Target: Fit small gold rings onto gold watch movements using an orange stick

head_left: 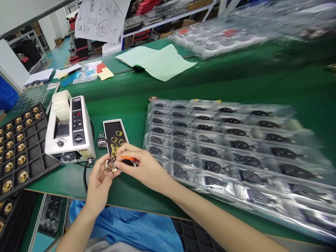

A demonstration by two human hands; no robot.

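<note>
Head view showed one gold ring-shaped part (110, 166) at the near end of one white-rimmed tray (124, 131), pinched by the left hand (98, 180); the right hand (143, 167) was clamped on one orange tool (130, 158) against it. Several yellow loops (113, 150) lay in the tray — one tally counter (102, 141) beside it. One tape dispenser (78, 129) displayed a red "36". One clear blister tray (193, 164) held five black parts (227, 110) along its far row; one handwritten sheet (102, 21) bore a circled number — its first digit unclear.
</note>
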